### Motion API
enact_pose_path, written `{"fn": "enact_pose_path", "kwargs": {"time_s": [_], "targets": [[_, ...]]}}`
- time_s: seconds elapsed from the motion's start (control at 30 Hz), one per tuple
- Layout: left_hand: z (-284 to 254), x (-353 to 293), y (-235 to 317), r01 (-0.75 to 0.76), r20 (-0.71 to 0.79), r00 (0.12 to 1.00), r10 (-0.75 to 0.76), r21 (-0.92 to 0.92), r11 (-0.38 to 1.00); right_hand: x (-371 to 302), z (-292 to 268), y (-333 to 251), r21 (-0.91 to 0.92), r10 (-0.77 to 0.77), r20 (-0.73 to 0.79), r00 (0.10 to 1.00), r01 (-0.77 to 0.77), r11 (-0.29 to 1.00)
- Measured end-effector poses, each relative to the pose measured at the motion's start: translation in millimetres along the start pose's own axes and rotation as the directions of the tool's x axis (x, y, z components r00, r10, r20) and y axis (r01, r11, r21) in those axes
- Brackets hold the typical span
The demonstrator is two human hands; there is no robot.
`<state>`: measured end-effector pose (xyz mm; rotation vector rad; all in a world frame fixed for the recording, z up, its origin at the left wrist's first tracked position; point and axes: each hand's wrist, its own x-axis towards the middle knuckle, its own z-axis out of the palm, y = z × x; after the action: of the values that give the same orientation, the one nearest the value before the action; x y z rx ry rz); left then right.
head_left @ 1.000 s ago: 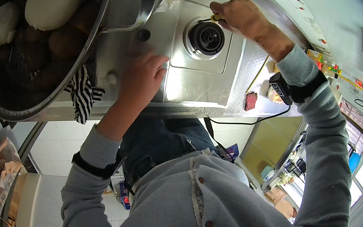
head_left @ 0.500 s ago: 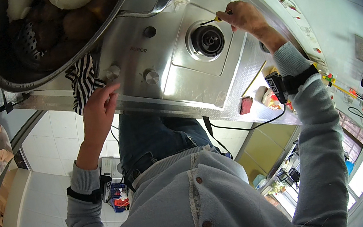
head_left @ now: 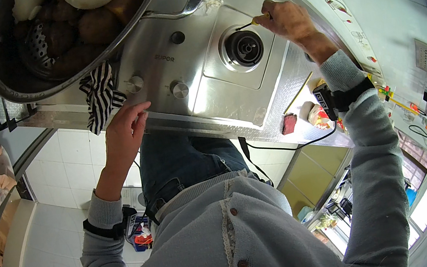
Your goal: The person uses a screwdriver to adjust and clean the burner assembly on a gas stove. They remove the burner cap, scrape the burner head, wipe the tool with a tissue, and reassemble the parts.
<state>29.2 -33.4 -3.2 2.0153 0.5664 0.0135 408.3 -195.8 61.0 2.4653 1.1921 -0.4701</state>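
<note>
Reaching over the stove [head_left: 230, 97], the right hand [head_left: 288, 20] grips a yellow-handled tool [head_left: 261, 19] tightly, tip at the burner [head_left: 245, 49] — the left [head_left: 124, 129], loosely open, holds nothing near a knob [head_left: 134, 84]. Pot [head_left: 59, 91]: brown and pale food [head_left: 99, 26].

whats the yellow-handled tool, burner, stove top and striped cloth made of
Yellow-handled tool: handle probably plastic, judging by its bright colour; the thin, straight, dark shaft is likely metal. Burner: likely dark metal, perhaps coated, with a dull sheen. Stove top: likely stainless steel, given its silvery glare. Striped cloth: matte fabric, softly creased.
</note>
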Motion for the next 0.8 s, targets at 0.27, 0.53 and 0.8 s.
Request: {"fn": "enact_pose_path", "kwargs": {"time_s": [0.27,0.53,0.8], "targets": [[-0.3,1.9,-2.3,-0.012,-0.001,1.000,0.012,0.011,1.000,-0.7,-3.6,9.1,-0.111,-0.087,0.066,0.994,0.094,0.989],[-3.5,6.2,-1.4,-0.039,0.005,0.999,0.039,0.029,0.999,-2.3,8.3,14.7,-0.086,-0.187,0.055,0.981,0.191,0.978],[-5.1,9.5,0.8,-0.026,0.028,0.999,0.025,0.035,0.999,7.4,7.1,9.0,0.144,0.105,0.382,0.918,-0.172,0.974]]}}
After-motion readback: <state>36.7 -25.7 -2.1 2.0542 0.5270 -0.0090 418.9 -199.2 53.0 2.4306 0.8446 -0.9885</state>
